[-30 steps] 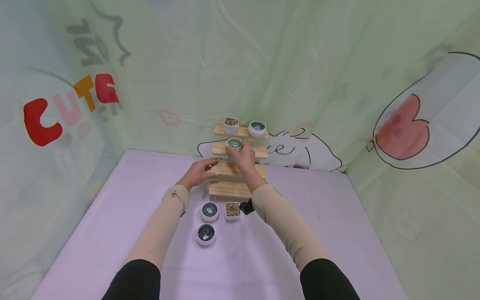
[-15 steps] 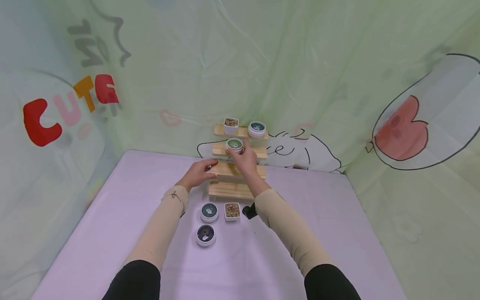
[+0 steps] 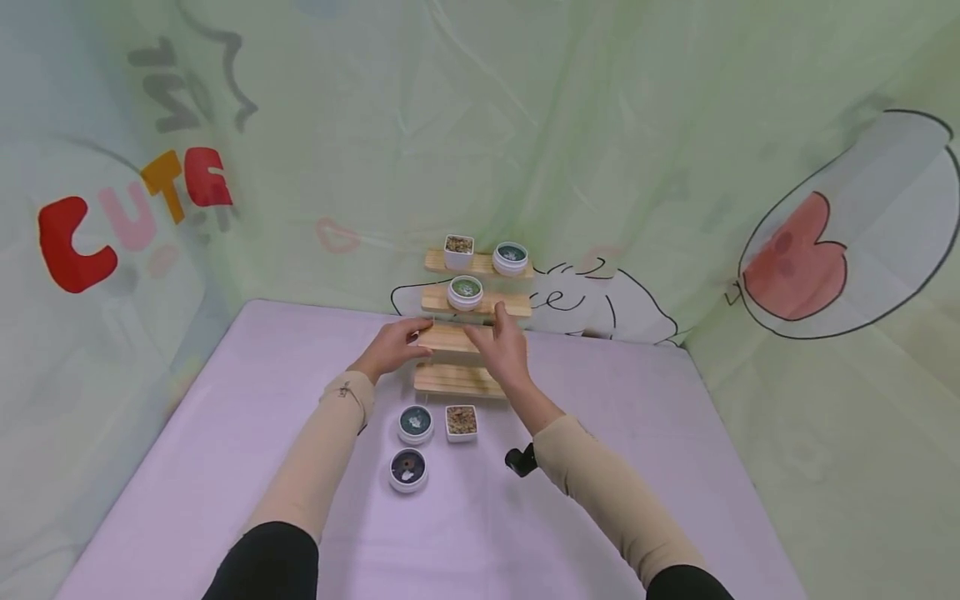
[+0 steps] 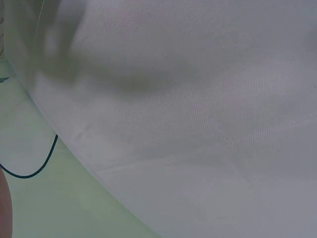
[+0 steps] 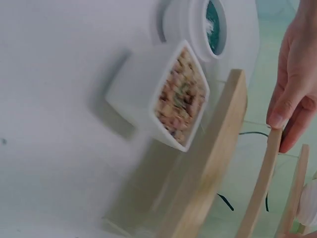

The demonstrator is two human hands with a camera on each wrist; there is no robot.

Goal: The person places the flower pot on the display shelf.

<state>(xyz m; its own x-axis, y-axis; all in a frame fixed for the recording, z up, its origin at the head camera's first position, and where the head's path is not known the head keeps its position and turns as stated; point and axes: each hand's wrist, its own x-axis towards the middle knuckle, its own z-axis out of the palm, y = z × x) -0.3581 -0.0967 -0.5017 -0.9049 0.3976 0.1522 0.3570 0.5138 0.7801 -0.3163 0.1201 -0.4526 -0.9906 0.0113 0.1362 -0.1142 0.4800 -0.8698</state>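
A wooden tiered shelf [image 3: 459,380] stands at the back of the table. My left hand [image 3: 393,344] pinches the left end of one of its middle boards; the right wrist view shows thumb and fingers on that end. A round white pot with a green top [image 3: 465,293] sits on the second board from the top. Just below and right of it is my right hand [image 3: 506,350], fingers extended and apart from the pot. The top board carries a square white pot of brown granules [image 3: 459,252] and a round white pot with a dark top [image 3: 511,259].
In front of the shelf stand another square granule pot [image 3: 461,423], a round teal-topped pot [image 3: 416,424] and a round dark-topped pot [image 3: 408,470]. Lilac cloth [image 3: 615,467] covers the table. Printed green curtains [image 3: 360,150] hang close behind and at the sides.
My right hand has let go of the green-topped pot, leaving it on the second board, and has drawn back down and to the right. The left hand stays on the shelf.
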